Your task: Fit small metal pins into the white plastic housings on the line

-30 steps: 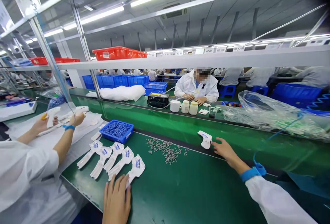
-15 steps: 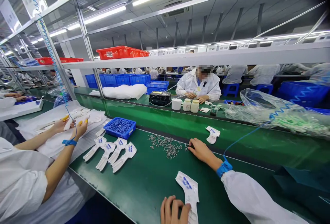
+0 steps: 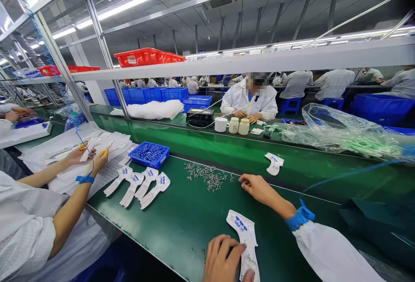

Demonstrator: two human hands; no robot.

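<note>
At the bottom edge my left hand [image 3: 223, 258] grips a curved white plastic handle half [image 3: 244, 234], its fingers bent over the left side and its thumb low on the part. Blue pieces sit in the wide top end of that part. My right hand [image 3: 257, 190] is just right of a scattered pile of small metal screws [image 3: 210, 178], above the bench. Its thumb and forefinger are pressed together; whatever they pinch is too small to make out. A blue band [image 3: 300, 216] circles my right wrist.
Several similar white handle halves [image 3: 154, 191] lie at left, near a blue tray [image 3: 149, 154] of blue pieces. A co-worker's hands [image 3: 87, 156] work beside them. One handle half [image 3: 274, 163] rests on the green conveyor belt [image 3: 210, 143]. Another person [image 3: 249, 100] sits opposite.
My right hand has drawn slightly away from the screws to the right, fingertips closed. My left hand shows further up over the handle half. The part on the belt has shifted right.
</note>
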